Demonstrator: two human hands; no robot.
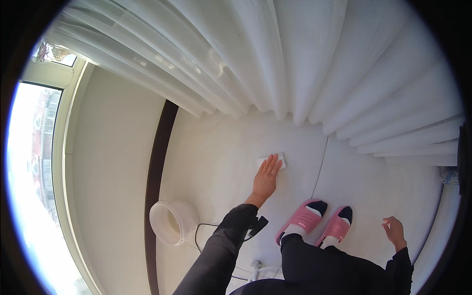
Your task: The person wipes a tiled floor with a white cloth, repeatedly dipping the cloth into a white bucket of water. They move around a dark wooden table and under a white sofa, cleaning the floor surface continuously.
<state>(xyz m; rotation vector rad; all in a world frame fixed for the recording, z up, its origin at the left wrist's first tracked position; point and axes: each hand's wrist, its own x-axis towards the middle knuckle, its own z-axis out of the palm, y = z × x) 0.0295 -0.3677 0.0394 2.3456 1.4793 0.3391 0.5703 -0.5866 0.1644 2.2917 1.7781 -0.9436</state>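
My left hand [264,181] lies palm down on a folded white cloth or wipe [282,160], pressing it flat against the pale floor [221,147]. Its fingers are straight and slightly spread, and the cloth's edges show on both sides of them. Over at the lower right, my right hand [394,232] hangs beside my body with its fingers loosely bent; I see nothing in it. Pink slippers [308,217] are on my feet between the two hands.
A translucent plastic bucket [190,221] stands by the dark baseboard [156,158] at left. A black cable [197,236] runs near my left sleeve. Long white curtains [295,73] hang to the floor ahead. Behind my legs is a white metal frame [257,273]. The window [37,155] is far left.
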